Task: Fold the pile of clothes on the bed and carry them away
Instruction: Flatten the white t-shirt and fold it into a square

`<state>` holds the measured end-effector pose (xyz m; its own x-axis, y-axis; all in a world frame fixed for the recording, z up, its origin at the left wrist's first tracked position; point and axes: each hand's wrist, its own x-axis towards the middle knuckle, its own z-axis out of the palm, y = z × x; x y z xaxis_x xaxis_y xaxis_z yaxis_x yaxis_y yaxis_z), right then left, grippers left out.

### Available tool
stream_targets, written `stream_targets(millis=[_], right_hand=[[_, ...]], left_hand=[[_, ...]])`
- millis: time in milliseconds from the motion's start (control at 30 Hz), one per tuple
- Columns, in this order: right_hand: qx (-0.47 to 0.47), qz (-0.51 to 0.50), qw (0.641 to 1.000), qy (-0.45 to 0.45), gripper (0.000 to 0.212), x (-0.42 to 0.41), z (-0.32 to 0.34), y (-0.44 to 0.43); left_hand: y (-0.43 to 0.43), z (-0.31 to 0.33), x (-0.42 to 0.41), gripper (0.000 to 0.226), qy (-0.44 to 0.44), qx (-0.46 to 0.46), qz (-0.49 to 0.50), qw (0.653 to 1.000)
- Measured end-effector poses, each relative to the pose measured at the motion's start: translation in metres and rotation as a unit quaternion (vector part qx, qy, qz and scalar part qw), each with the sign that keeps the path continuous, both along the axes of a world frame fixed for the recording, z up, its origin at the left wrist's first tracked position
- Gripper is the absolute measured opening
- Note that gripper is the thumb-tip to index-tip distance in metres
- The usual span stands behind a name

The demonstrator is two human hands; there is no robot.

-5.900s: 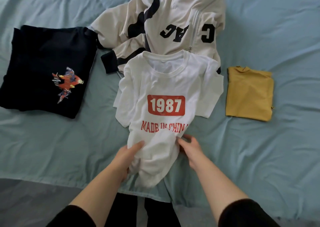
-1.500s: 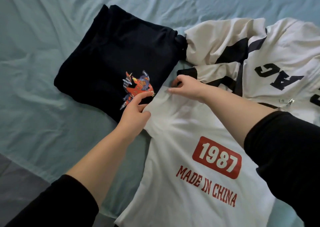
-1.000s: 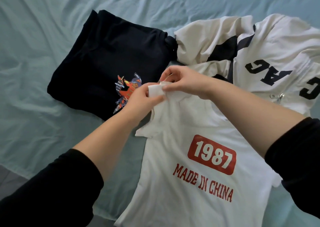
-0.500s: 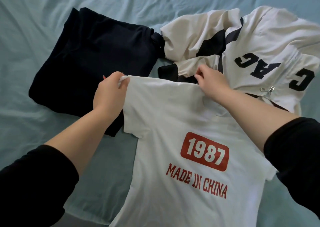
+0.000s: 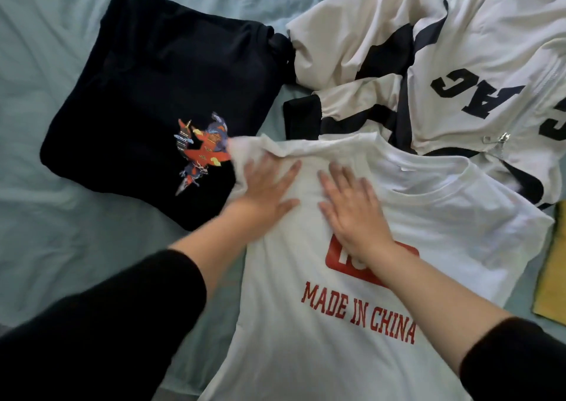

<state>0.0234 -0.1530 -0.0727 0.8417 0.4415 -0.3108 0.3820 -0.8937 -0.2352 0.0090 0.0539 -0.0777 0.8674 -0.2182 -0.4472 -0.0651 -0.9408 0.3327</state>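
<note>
Both hands flat on white T-shirt (image 5: 337, 324), sleeve edge overlapping black garment (image 5: 159, 94)

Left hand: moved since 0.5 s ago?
Yes. The left hand covered the print on the black shirt, pinching the white tee; now it lies flat on the tee, right of that print.

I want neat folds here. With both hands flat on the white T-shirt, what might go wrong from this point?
The white T-shirt is bunched above the left hand, so smoothing may press in a crease. That bunched shoulder overlaps the edge of the folded black shirt; folding it in might tug that shirt askew.
</note>
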Motion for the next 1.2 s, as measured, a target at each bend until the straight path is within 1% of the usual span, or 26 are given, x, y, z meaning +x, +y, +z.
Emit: stream_targets(millis=[67, 133, 167, 233, 267, 300, 333, 367, 433, 467, 533, 600, 667, 700, 733, 833, 867, 900, 933, 967, 1000, 1033, 1067, 1100, 1133, 1200], right_hand=[[-0.082, 0.013, 0.997, -0.008, 0.063, 0.015, -0.018, -0.009], [-0.119, 0.005, 0.993, -0.018, 0.063, 0.018, -0.022, -0.011], [-0.109, -0.015, 0.994, -0.018, 0.063, 0.013, -0.020, -0.007], [-0.055, -0.081, 0.995, -0.020, 0.063, -0.008, -0.010, 0.004], [-0.031, -0.099, 0.994, -0.021, 0.063, -0.025, -0.005, 0.006], [-0.019, -0.092, 0.995, -0.016, 0.063, -0.047, -0.002, 0.004], [-0.022, -0.065, 0.998, -0.009, 0.063, -0.071, -0.001, -0.003], [-0.042, -0.033, 0.999, 0.000, 0.063, -0.094, -0.002, -0.015], [-0.092, -0.005, 0.996, 0.019, 0.065, -0.125, -0.006, -0.043], [-0.109, -0.009, 0.994, 0.019, 0.066, -0.129, -0.007, -0.052], [-0.132, -0.037, 0.990, 0.023, 0.067, -0.128, -0.003, -0.048], [-0.125, -0.092, 0.987, 0.040, 0.071, -0.135, 0.007, -0.033], [-0.122, -0.091, 0.986, 0.067, 0.074, -0.160, 0.012, -0.034], [-0.139, -0.064, 0.984, 0.089, 0.074, -0.177, 0.014, -0.041], [-0.154, -0.052, 0.979, 0.121, 0.074, -0.191, 0.015, -0.050], [-0.168, -0.068, 0.968, 0.174, 0.073, -0.201, 0.017, -0.064], [-0.167, -0.069, 0.966, 0.185, 0.073, -0.198, 0.020, -0.062], [-0.167, -0.069, 0.964, 0.195, 0.074, -0.195, 0.021, -0.058], [-0.167, -0.068, 0.962, 0.204, 0.074, -0.192, 0.022, -0.055], [-0.170, -0.068, 0.960, 0.211, 0.074, -0.191, 0.023, -0.052], [-0.174, -0.067, 0.958, 0.219, 0.075, -0.190, 0.023, -0.051], [-0.175, -0.067, 0.956, 0.226, 0.075, -0.189, 0.023, -0.051], [-0.176, -0.066, 0.955, 0.231, 0.076, -0.187, 0.023, -0.051], [-0.176, -0.063, 0.954, 0.234, 0.076, -0.186, 0.022, -0.052], [-0.174, -0.058, 0.954, 0.236, 0.076, -0.186, 0.022, -0.053], [-0.163, -0.056, 0.959, 0.223, 0.077, -0.187, 0.021, -0.055]], left_hand=[[0.027, -0.011, 0.012, 0.083, 0.048, -0.032, 0.045, 0.997], [0.029, -0.011, 0.013, 0.087, 0.055, -0.018, 0.059, 0.997], [0.022, -0.009, 0.008, 0.086, 0.043, 0.001, 0.070, 0.997], [-0.002, 0.000, -0.008, 0.084, -0.033, 0.014, 0.074, 0.997], [-0.009, 0.005, -0.020, 0.084, -0.074, 0.010, 0.050, 0.996], [-0.011, 0.006, -0.034, 0.085, -0.089, 0.023, 0.004, 0.996], [-0.007, 0.004, -0.047, 0.089, -0.071, 0.048, -0.041, 0.996], [0.002, 0.001, -0.057, 0.094, -0.027, 0.076, -0.070, 0.994], [0.018, -0.006, -0.062, 0.103, 0.055, 0.105, -0.086, 0.989], [0.022, -0.008, -0.060, 0.105, 0.064, 0.106, -0.082, 0.989], [0.013, -0.002, -0.060, 0.110, 0.052, 0.107, -0.056, 0.991], [-0.008, 0.005, -0.078, 0.118, -0.010, 0.099, -0.057, 0.993], [-0.019, 0.007, -0.119, 0.118, -0.026, 0.082, -0.138, 0.987], [-0.018, 0.006, -0.138, 0.116, -0.012, 0.085, -0.180, 0.980], [-0.014, 0.007, -0.153, 0.114, 0.014, 0.088, -0.187, 0.978], [-0.002, 0.015, -0.173, 0.112, 0.049, 0.072, -0.109, 0.990], [-0.002, 0.020, -0.179, 0.110, 0.035, 0.042, -0.049, 0.997], [-0.004, 0.026, -0.185, 0.104, 0.013, 0.003, 0.045, 0.999], [-0.005, 0.030, -0.193, 0.091, 0.006, -0.041, 0.161, 0.986], [-0.005, 0.034, -0.199, 0.074, 0.017, -0.084, 0.273, 0.958], [-0.005, 0.034, -0.204, 0.056, 0.044, -0.118, 0.362, 0.924], [-0.006, 0.034, -0.209, 0.041, 0.081, -0.136, 0.413, 0.897], [-0.007, 0.033, -0.212, 0.031, 0.114, -0.129, 0.417, 0.892], [-0.007, 0.031, -0.215, 0.026, 0.135, -0.113, 0.395, 0.902], [-0.007, 0.029, -0.218, 0.024, 0.143, -0.094, 0.372, 0.912], [-0.006, 0.025, -0.224, 0.026, 0.128, -0.094, 0.366, 0.917]])
